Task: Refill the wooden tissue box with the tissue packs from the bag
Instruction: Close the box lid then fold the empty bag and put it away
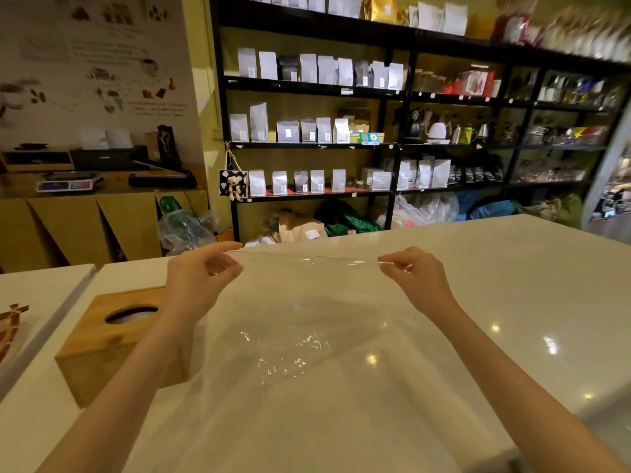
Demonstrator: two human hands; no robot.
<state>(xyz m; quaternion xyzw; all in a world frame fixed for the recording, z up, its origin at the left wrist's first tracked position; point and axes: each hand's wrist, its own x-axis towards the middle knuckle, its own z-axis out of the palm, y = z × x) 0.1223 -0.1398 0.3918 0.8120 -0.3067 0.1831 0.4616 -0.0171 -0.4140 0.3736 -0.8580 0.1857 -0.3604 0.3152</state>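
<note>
A clear plastic bag (307, 322) is stretched flat in the air above the white counter (495, 285). My left hand (201, 281) pinches its top left corner and my right hand (416, 281) pinches its top right corner. The bag looks see-through and I can make out no tissue packs inside it. The wooden tissue box (102, 343) stands on the counter at the left, partly behind my left forearm. Its top has an oval slot (131, 314) with something white showing in it.
A second white table (37, 295) adjoins at the left with a wooden item (12, 324) on its edge. Black shelves (392, 145) of pouches and kettles stand behind the counter. Bags lie on the floor below them.
</note>
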